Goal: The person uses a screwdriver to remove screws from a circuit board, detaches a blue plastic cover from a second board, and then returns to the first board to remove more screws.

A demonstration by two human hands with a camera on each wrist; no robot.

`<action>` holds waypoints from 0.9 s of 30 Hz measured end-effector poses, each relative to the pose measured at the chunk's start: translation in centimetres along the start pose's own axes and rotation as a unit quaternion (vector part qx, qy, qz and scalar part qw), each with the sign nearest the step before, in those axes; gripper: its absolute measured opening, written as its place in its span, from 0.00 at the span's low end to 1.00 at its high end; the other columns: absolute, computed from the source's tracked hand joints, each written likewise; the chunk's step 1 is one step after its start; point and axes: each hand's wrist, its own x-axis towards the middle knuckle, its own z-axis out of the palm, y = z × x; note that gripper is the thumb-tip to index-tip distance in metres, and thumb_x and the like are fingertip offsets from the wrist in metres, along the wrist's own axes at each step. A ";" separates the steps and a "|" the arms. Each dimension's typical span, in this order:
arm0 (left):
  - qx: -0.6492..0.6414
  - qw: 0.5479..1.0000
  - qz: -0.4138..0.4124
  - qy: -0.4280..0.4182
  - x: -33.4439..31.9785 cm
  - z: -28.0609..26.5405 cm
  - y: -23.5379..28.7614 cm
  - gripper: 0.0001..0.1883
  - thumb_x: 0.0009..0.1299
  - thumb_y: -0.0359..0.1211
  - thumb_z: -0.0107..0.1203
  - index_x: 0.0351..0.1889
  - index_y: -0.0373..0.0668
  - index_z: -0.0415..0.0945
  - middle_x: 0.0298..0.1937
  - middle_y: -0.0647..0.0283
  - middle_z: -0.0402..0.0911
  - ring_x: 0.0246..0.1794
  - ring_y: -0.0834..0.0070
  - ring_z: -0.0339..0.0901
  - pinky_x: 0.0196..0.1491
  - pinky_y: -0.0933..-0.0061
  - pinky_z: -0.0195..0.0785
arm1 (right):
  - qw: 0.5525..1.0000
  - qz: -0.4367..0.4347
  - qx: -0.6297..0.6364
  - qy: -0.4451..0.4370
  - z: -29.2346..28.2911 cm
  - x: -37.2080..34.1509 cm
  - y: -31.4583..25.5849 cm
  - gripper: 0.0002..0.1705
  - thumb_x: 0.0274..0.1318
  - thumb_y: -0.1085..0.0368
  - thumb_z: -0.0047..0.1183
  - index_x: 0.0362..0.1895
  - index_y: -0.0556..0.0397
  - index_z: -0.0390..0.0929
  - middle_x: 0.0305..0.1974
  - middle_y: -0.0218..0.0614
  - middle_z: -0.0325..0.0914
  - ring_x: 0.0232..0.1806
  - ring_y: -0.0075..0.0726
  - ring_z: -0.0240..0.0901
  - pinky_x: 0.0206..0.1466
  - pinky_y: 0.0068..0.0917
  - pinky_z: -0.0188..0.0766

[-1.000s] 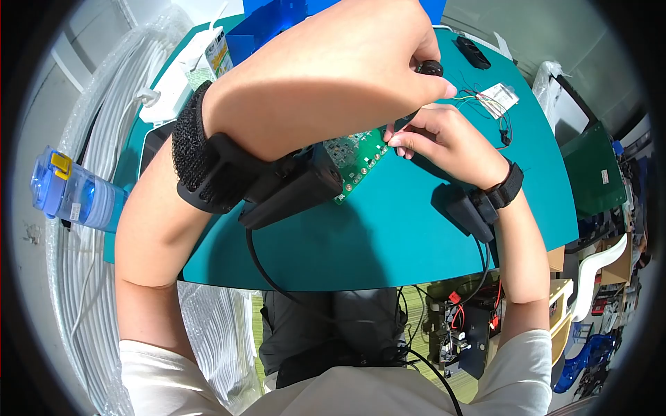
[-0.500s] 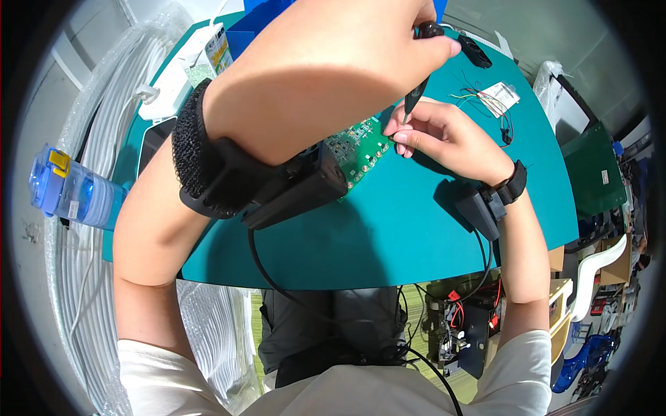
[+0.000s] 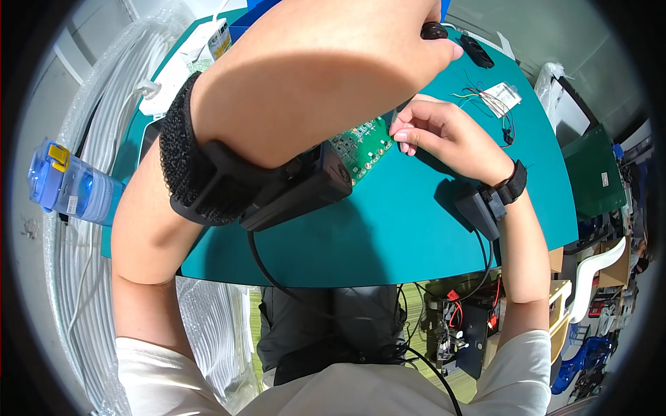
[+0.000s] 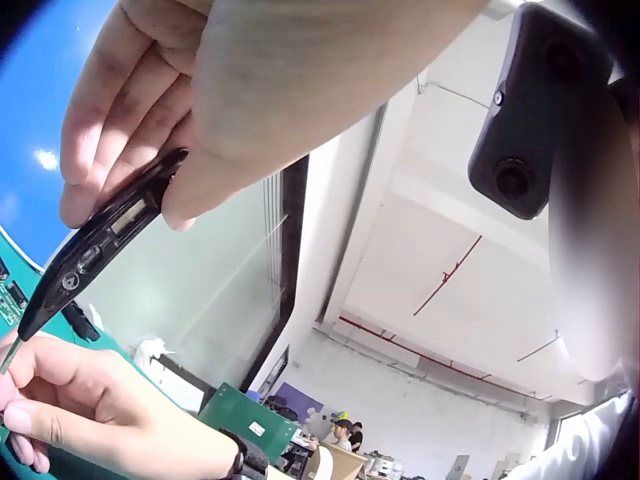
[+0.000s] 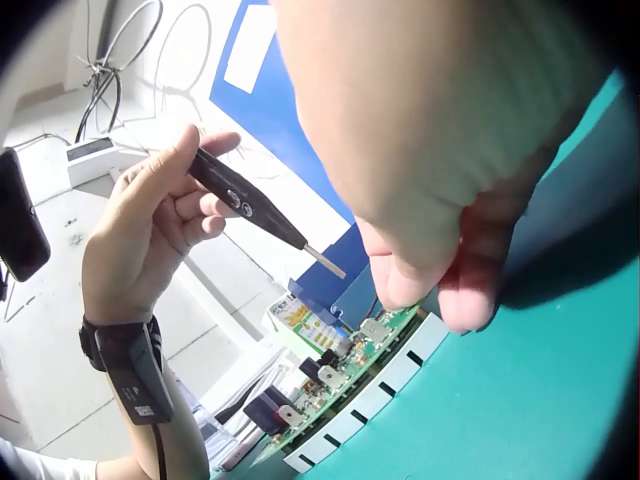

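In the head view my left hand [image 3: 406,52] is raised above the table, holding an upright black-handled tool [image 3: 434,30]. The left wrist view shows the tool's dark handle [image 4: 90,255] between thumb and fingers, its thin metal tip pointing down beside my right hand [image 4: 115,410]. A green circuit board [image 3: 366,154] lies partly behind my left forearm. At the board's right edge my right hand [image 3: 447,139] has thumb and fingers together. In the right wrist view, right-hand fingertips grip the end of the board [image 5: 325,385]; whatever small piece lies between them is hidden.
Wires [image 3: 479,100] and a small white packet [image 3: 502,98] lie at the back right, near a black object [image 3: 476,52]. A water bottle [image 3: 76,184] is at the left edge, with a power strip [image 3: 163,90] behind.
My left hand has moved up and slightly right with the tool. The board and right fingertips have shifted slightly right; the tool's tip, seen half a second ago, is now mostly hidden in the head view.
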 end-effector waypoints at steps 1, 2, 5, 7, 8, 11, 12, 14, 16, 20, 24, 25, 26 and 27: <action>0.000 1.000 0.000 0.000 0.0 0.0 0.1 0.20 0.75 0.34 0.56 0.28 0.22 0.78 0.16 0.48 0.69 0.17 0.71 0.62 0.27 0.68 0.67 | 1.000 -0.007 -0.010 -0.003 0.0 0.0 -0.2 0.07 0.72 0.69 0.53 0.41 0.60 0.79 0.35 0.31 0.74 0.34 0.23 0.75 0.41 0.24 0.74; 0.008 1.000 -0.004 0.002 0.0 0.0 0.2 0.20 0.75 0.34 0.56 0.28 0.22 0.78 0.16 0.49 0.70 0.17 0.71 0.63 0.27 0.68 0.67 | 1.000 -0.015 -0.019 -0.007 0.0 0.0 -0.4 0.07 0.72 0.69 0.52 0.41 0.61 0.78 0.35 0.31 0.73 0.34 0.24 0.75 0.42 0.24 0.74; 0.033 0.999 -0.014 0.010 -0.1 0.4 0.9 0.19 0.75 0.34 0.56 0.28 0.22 0.78 0.16 0.49 0.70 0.17 0.71 0.64 0.27 0.68 0.67 | 1.000 -0.019 -0.019 -0.002 0.1 0.0 -0.6 0.07 0.72 0.71 0.51 0.40 0.61 0.78 0.36 0.32 0.73 0.34 0.24 0.74 0.42 0.24 0.74; 0.049 0.998 -0.021 0.015 -0.2 0.6 1.3 0.19 0.75 0.34 0.55 0.29 0.22 0.79 0.16 0.50 0.71 0.17 0.72 0.65 0.27 0.68 0.67 | 1.000 -0.016 -0.014 -0.007 0.0 0.1 -0.3 0.07 0.72 0.71 0.51 0.40 0.61 0.78 0.36 0.32 0.74 0.35 0.24 0.75 0.42 0.24 0.75; 0.057 0.998 -0.025 0.018 -0.2 0.7 1.4 0.19 0.75 0.34 0.55 0.29 0.23 0.79 0.16 0.50 0.71 0.17 0.72 0.65 0.27 0.68 0.68 | 1.000 -0.014 -0.009 -0.012 -0.1 0.0 -0.1 0.06 0.72 0.71 0.51 0.40 0.61 0.78 0.36 0.32 0.74 0.35 0.24 0.75 0.42 0.24 0.75; 0.034 0.999 -0.029 -0.010 -0.1 0.0 0.8 0.19 0.75 0.34 0.55 0.29 0.23 0.80 0.16 0.51 0.73 0.17 0.72 0.66 0.27 0.69 0.68 | 1.000 0.007 0.021 -0.010 -0.3 -0.1 -0.4 0.05 0.70 0.71 0.54 0.40 0.60 0.79 0.34 0.30 0.76 0.35 0.23 0.75 0.41 0.24 0.75; 0.002 0.999 -0.029 -0.041 0.0 -0.3 0.7 0.19 0.75 0.35 0.55 0.30 0.23 0.81 0.17 0.51 0.74 0.17 0.73 0.67 0.27 0.69 0.68 | 1.000 0.007 0.020 -0.010 -0.3 -0.2 -0.4 0.05 0.70 0.71 0.54 0.40 0.60 0.79 0.34 0.30 0.76 0.35 0.23 0.75 0.41 0.24 0.75; -0.005 0.994 -0.070 -0.081 1.1 -1.0 1.3 0.19 0.75 0.35 0.55 0.30 0.24 0.81 0.17 0.52 0.74 0.17 0.74 0.67 0.27 0.70 0.68 | 1.000 0.027 0.014 0.001 -0.3 -0.3 -0.6 0.05 0.69 0.70 0.58 0.39 0.59 0.80 0.31 0.28 0.77 0.34 0.22 0.76 0.40 0.22 0.74; -0.012 0.986 -0.110 -0.122 1.4 -1.2 1.8 0.20 0.76 0.35 0.55 0.30 0.24 0.81 0.17 0.52 0.74 0.17 0.74 0.67 0.27 0.70 0.68 | 0.999 0.033 0.013 0.007 -0.2 -0.2 -0.6 0.06 0.68 0.69 0.59 0.39 0.59 0.80 0.30 0.27 0.76 0.33 0.20 0.75 0.39 0.21 0.74; 0.013 0.994 -0.072 -0.087 0.3 -0.1 1.0 0.19 0.76 0.35 0.54 0.32 0.24 0.83 0.17 0.53 0.75 0.17 0.75 0.67 0.27 0.71 0.68 | 0.997 0.005 -0.072 0.023 -0.3 -0.4 -0.6 0.08 0.66 0.66 0.62 0.39 0.58 0.80 0.28 0.25 0.75 0.31 0.18 0.72 0.36 0.20 0.70; 0.037 0.998 -0.020 -0.036 0.0 0.5 0.6 0.20 0.76 0.35 0.54 0.33 0.23 0.83 0.18 0.53 0.76 0.18 0.75 0.68 0.28 0.71 0.69 | 0.996 0.000 -0.082 0.032 -0.4 -0.4 -0.8 0.09 0.64 0.65 0.64 0.40 0.57 0.80 0.28 0.24 0.74 0.30 0.17 0.69 0.34 0.20 0.69; 0.037 0.998 -0.020 -0.037 0.0 0.5 0.6 0.20 0.76 0.35 0.54 0.33 0.23 0.83 0.18 0.53 0.76 0.18 0.75 0.68 0.28 0.71 0.69 | 0.996 0.006 -0.082 0.032 -0.4 -0.4 -1.0 0.10 0.64 0.65 0.65 0.40 0.57 0.80 0.28 0.24 0.73 0.30 0.16 0.68 0.35 0.20 0.68; 0.031 0.999 -0.016 -0.036 0.0 0.5 0.6 0.19 0.76 0.35 0.54 0.33 0.23 0.83 0.18 0.52 0.76 0.18 0.74 0.69 0.28 0.71 0.69 | 0.996 0.013 -0.082 0.032 -0.4 -0.4 -1.1 0.10 0.63 0.64 0.66 0.41 0.57 0.80 0.28 0.23 0.73 0.30 0.15 0.67 0.35 0.20 0.68; 0.024 0.999 -0.013 -0.035 -0.1 0.5 0.5 0.19 0.76 0.35 0.54 0.33 0.23 0.83 0.19 0.52 0.76 0.18 0.74 0.69 0.28 0.71 0.69 | 0.996 0.013 -0.082 0.032 -0.4 -0.4 -0.8 0.10 0.63 0.64 0.66 0.41 0.57 0.80 0.28 0.23 0.73 0.30 0.15 0.67 0.35 0.20 0.68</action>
